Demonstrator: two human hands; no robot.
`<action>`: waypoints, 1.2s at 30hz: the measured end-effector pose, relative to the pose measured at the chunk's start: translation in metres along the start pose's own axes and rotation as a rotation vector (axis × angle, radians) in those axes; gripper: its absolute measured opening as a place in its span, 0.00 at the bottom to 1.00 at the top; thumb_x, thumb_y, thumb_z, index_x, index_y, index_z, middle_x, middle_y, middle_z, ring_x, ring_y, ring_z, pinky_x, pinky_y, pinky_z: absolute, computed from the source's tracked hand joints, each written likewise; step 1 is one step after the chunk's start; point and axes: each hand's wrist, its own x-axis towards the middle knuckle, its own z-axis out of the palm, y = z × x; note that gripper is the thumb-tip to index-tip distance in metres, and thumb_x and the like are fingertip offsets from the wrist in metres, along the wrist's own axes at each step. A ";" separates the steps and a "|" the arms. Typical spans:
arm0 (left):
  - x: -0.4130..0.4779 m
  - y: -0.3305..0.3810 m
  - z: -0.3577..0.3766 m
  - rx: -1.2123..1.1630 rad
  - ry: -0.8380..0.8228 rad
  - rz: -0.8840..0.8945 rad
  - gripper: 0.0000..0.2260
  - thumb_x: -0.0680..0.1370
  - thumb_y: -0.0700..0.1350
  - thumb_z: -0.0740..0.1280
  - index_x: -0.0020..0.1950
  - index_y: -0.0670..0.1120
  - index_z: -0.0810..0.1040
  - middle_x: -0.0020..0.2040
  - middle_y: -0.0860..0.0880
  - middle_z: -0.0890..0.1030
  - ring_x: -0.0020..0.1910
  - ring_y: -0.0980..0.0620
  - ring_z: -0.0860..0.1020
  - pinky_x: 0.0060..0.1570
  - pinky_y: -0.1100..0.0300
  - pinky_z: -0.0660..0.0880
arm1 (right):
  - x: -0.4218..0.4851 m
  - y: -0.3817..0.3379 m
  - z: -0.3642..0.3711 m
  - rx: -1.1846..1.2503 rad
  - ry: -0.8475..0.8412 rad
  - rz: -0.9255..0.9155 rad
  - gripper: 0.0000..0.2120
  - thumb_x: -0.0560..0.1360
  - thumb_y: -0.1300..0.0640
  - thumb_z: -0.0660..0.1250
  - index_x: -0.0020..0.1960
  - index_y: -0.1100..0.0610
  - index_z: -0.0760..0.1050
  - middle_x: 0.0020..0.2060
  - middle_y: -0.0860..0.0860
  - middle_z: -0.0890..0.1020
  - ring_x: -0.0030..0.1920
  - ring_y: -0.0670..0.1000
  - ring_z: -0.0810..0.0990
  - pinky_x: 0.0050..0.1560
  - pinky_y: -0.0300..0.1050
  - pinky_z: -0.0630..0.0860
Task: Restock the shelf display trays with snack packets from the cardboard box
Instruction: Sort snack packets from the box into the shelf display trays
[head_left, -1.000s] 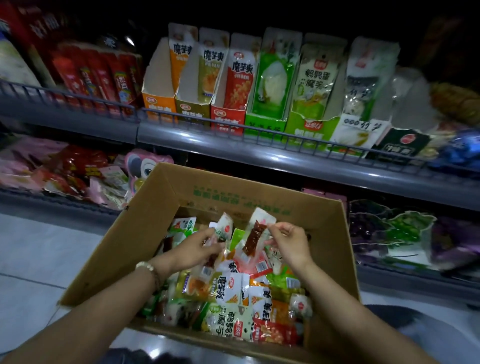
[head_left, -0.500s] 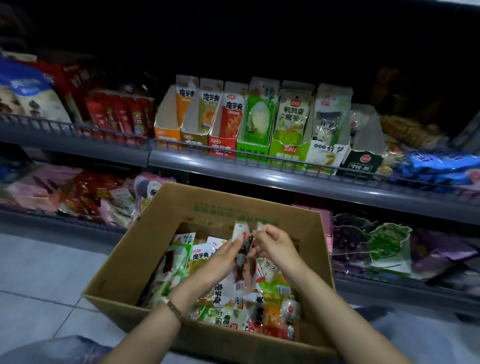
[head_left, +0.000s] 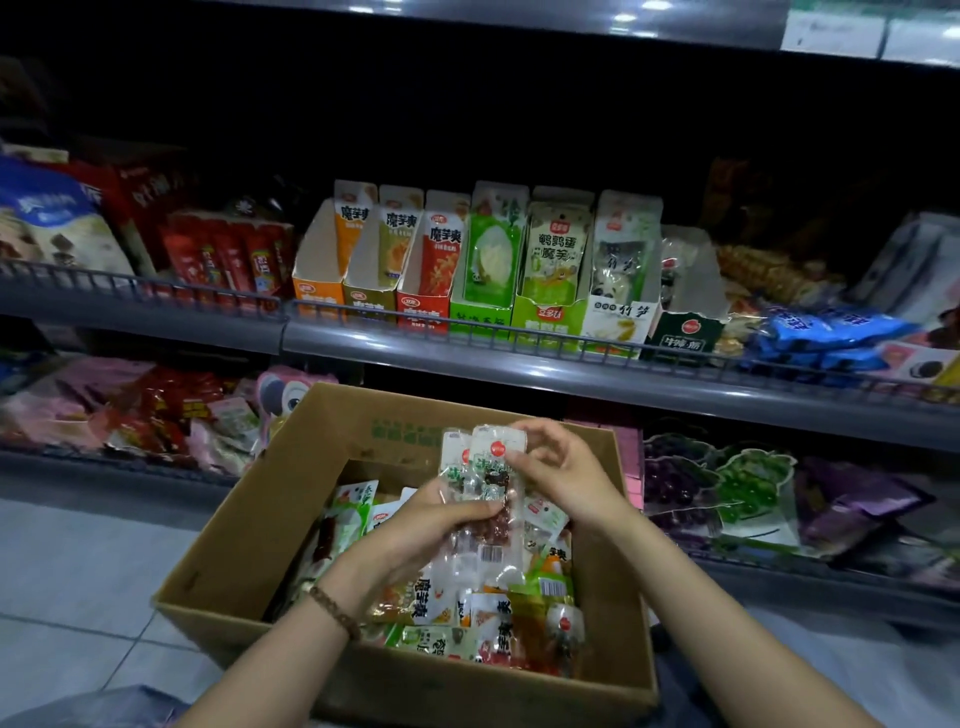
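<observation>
currently the clear snack packets (head_left: 484, 467) sit fanned above the cardboard box (head_left: 244, 530), left hand (head_left: 415, 535) gripping their lower ends, right hand (head_left: 566, 473) pinching the tops. slick film may slip and scatter them before the display trays (head_left: 550, 322) beyond the box.

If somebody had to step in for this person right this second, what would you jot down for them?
Left hand: holds the lower part of a few clear snack packets above the cardboard box.
Right hand: pinches their top edge.
Box: below the shelf, many packets inside.
Display trays: a row on that shelf, most showing stock.
Done: these packets picked out.
Left: set them in a matching tray, then the rest of the box.
</observation>
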 end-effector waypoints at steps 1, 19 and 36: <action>0.000 0.004 0.004 -0.029 -0.025 0.013 0.10 0.73 0.35 0.69 0.48 0.40 0.69 0.39 0.45 0.83 0.40 0.50 0.81 0.42 0.61 0.79 | 0.000 -0.002 -0.002 0.024 -0.027 -0.021 0.13 0.72 0.60 0.70 0.55 0.53 0.74 0.42 0.51 0.78 0.39 0.47 0.78 0.41 0.37 0.76; 0.052 0.065 0.077 0.134 -0.474 0.079 0.19 0.72 0.40 0.67 0.63 0.44 0.72 0.57 0.42 0.82 0.52 0.45 0.82 0.50 0.56 0.80 | 0.008 -0.061 -0.107 -0.079 -0.080 0.049 0.02 0.72 0.64 0.71 0.43 0.59 0.78 0.34 0.49 0.83 0.33 0.43 0.80 0.36 0.32 0.76; 0.140 0.151 0.177 0.465 -0.332 0.427 0.09 0.78 0.47 0.64 0.56 0.45 0.74 0.51 0.48 0.82 0.42 0.56 0.82 0.42 0.61 0.80 | 0.056 -0.118 -0.260 -0.202 0.108 -0.013 0.11 0.67 0.63 0.74 0.48 0.60 0.77 0.40 0.53 0.85 0.41 0.50 0.83 0.42 0.42 0.81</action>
